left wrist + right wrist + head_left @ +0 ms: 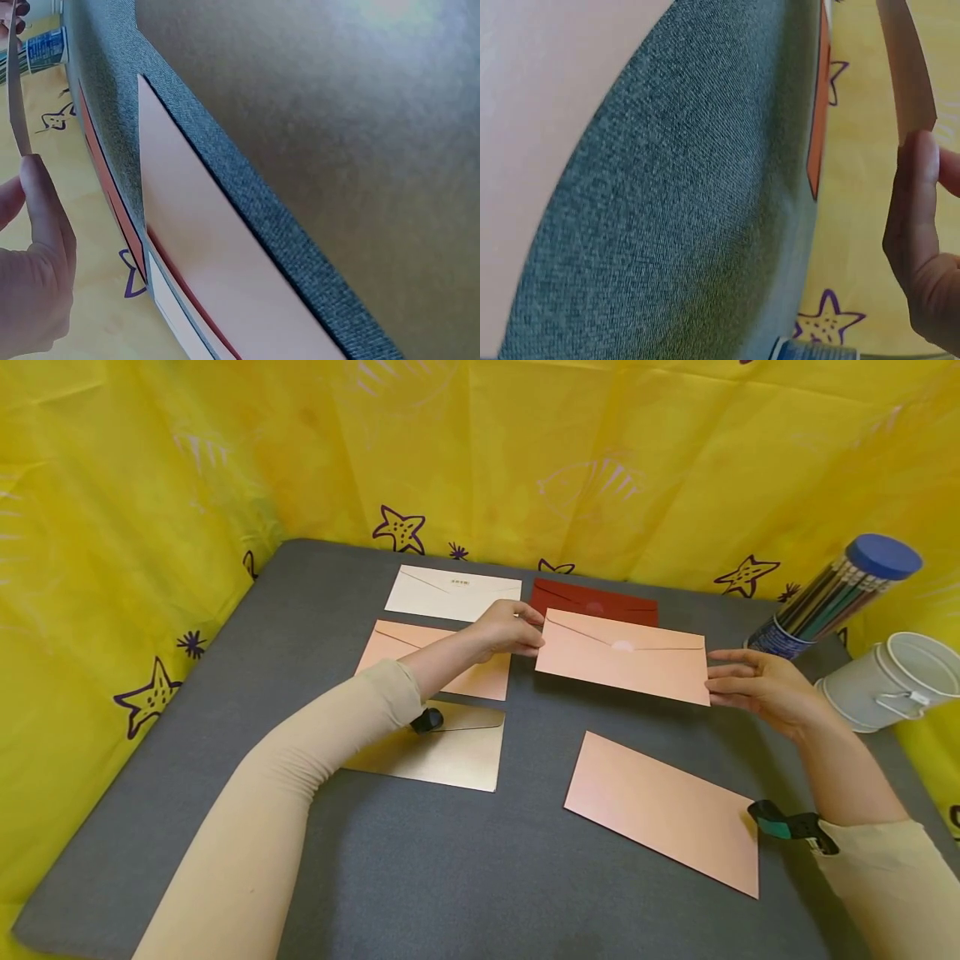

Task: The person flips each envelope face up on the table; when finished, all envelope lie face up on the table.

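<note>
While we look down from the head camera, we hold a peach envelope (622,657) in the air above the grey worktop (450,860), flap side toward us, its long axis running left to right and dipping a little to the right. Our left hand (510,628) pinches its left short edge with curled fingers, and our right hand (753,687) meets the right short edge with fingers nearly straight, thumb under, so it steadies rather than clamps. Five other envelopes lie flat: a white envelope (453,592) and a dark red envelope (596,601) at the back, a second peach envelope (435,658) and a gold envelope (450,752) on the left, and a plain-backed peach envelope (663,810) at the front right. A pencil tube (832,597) and a white bucket (888,681) stand at the right edge. We judge the work to be midway: one envelope is lifted and not yet set down, while the rest lie spread out separately. From the left wrist, we see the left hand's fingers (45,217) against the thin edge of the held envelope, with the worktop's envelopes beyond. From the right wrist, the fingertips (919,202) touch that envelope's edge, seen end on.
</note>
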Available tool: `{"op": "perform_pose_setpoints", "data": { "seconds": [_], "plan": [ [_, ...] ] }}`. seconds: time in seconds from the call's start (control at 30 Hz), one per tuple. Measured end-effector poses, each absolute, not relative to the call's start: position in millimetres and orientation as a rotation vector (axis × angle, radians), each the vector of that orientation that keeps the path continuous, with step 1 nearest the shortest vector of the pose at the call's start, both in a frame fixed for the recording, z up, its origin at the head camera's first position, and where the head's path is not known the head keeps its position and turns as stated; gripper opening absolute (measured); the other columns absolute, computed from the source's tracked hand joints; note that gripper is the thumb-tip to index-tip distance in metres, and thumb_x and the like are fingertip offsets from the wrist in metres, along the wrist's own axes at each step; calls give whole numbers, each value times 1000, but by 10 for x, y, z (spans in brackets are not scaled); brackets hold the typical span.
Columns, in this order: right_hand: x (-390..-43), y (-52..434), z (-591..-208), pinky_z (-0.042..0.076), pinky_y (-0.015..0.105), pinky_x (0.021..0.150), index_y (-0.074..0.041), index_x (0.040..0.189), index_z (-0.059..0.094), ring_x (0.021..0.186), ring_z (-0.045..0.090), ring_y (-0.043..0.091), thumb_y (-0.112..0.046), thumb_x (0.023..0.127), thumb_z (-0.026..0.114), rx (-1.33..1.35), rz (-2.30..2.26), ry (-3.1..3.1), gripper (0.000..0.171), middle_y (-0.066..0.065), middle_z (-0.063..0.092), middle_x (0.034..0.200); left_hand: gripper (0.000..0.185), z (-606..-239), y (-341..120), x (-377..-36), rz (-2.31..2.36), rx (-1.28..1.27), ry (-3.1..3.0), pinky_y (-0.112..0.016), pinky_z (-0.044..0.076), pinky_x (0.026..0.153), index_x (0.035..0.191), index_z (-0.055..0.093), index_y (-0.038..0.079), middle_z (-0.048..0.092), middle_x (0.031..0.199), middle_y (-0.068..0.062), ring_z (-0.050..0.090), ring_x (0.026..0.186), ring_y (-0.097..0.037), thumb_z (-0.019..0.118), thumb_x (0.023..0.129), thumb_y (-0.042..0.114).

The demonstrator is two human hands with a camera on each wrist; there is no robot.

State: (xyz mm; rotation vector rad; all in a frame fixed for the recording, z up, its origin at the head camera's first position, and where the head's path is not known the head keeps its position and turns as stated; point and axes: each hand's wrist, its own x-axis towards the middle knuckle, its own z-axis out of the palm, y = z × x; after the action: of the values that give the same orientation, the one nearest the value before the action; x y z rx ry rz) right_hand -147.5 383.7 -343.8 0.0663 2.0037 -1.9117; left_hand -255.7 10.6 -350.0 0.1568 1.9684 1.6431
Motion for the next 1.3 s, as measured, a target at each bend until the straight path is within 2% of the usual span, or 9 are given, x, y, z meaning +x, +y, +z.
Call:
{"op": "perform_pose_setpoints", "data": {
  "seconds": [0.2, 0.33, 0.43, 0.63, 0.77, 0.9, 1.03, 1.3],
  "plan": [
    [-1544, 3730, -3427, 60, 20, 76, -5, 131, 40, 86, 71, 4, -4, 97, 59, 139, -1678, 2117, 39, -13, 70, 97, 40, -3528, 85, -2586, 1553, 109, 2017, -19, 58, 59, 124, 57, -9, 55, 94, -11, 63, 60, -11, 66, 84, -10],
    [-1593, 3659, -3433, 60, 20, 79, 5, 143, 31, 88, 70, 2, -11, 100, 57, 141, -1583, 2139, 53, -18, 67, 99, 39, -3545, 58, -2605, 1479, 86, 2049, -20, 59, 58, 122, 58, -11, 55, 93, -12, 63, 59, -11, 65, 84, -13],
    [-1628, 3622, -3452, 60, 19, 81, 13, 147, 23, 90, 69, 1, -14, 102, 53, 119, -1536, 2124, 61, -20, 66, 100, 38, -3560, 32, -2625, 1442, 70, 2062, -21, 60, 61, 121, 59, -12, 57, 92, -12, 64, 58, -11, 64, 83, -14],
    [-1684, 3600, -3504, 58, 18, 84, 14, 150, 17, 95, 68, 0, -19, 106, 45, 93, -1492, 2076, 62, -22, 66, 103, 35, -3570, 1, -2655, 1389, 47, 2086, -25, 62, 71, 120, 62, -11, 61, 97, -13, 65, 57, -11, 63, 84, -12],
    [-1722, 3591, -3539, 57, 17, 86, 12, 152, 14, 97, 66, -3, -23, 107, 40, 67, -1473, 2054, 62, -24, 64, 104, 35, -3574, -15, -2657, 1363, 59, 2102, -22, 61, 68, 119, 62, -12, 60, 98, -13, 64, 60, -11, 63, 84, -11],
    [-1756, 3584, -3584, 56, 17, 88, 11, 152, 14, 98, 64, -3, -24, 108, 38, 80, -1447, 2040, 62, -25, 63, 103, 33, -3583, -12, -2650, 1323, 94, 2114, -18, 58, 65, 117, 64, -13, 61, 92, -11, 62, 61, -10, 62, 84, -11],
    [-1767, 3586, -3615, 56, 18, 88, 10, 152, 18, 98, 64, -3, -24, 108, 38, 103, -1424, 2044, 59, -23, 63, 103, 30, -3575, 2, -2635, 1254, 161, 2165, -18, 58, 66, 113, 67, -12, 62, 87, -10, 60, 62, -9, 59, 84, -9],
    [-1764, 3607, -3610, 57, 20, 89, 8, 147, 29, 100, 65, -2, -27, 107, 42, 105, -1423, 2045, 55, -22, 63, 106, 30, -3540, -4, -2631, 1273, 173, 2132, -15, 57, 63, 118, 64, -13, 60, 89, -10, 61, 57, -8, 55, 91, -5]
  ]
}}
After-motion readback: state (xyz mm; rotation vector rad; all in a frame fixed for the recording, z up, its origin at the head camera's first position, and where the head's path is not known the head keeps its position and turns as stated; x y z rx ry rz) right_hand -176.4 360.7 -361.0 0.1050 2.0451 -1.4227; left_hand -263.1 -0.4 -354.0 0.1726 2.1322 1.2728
